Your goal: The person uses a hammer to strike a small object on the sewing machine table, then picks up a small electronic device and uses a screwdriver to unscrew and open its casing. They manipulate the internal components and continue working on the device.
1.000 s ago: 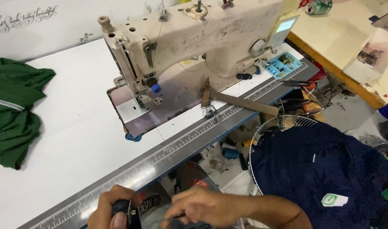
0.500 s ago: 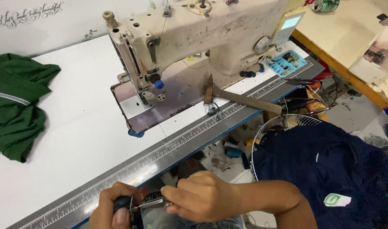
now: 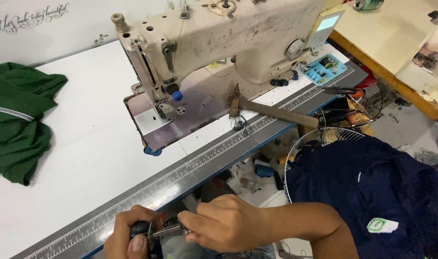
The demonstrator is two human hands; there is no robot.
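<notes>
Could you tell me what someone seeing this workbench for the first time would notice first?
The big, grimy cream sewing machine dominates the white table, with a rusty wooden-handled hammer lying before it. At the near edge, the left hand grips a small dark tool against the right hand. A crumpled green garment lies far left; dark navy cloth drapes right.

Sewing machine (image 3: 228,43) on table (image 3: 85,158), toward far side. Hammer (image 3: 271,111) on table before machine, head left, handle running right. Folded garment (image 3: 17,120) on table, far left, well apart from machine. Small parts tray (image 3: 324,68) on table right of machine base. Ruler strip (image 3: 190,168) along table's near edge. Fan guard (image 3: 319,139) below table edge, right; cloth pile (image 3: 372,192) over it. Left hand (image 3: 130,237) and right hand (image 3: 224,223) together before near edge, small tool (image 3: 168,232) between them.
</notes>
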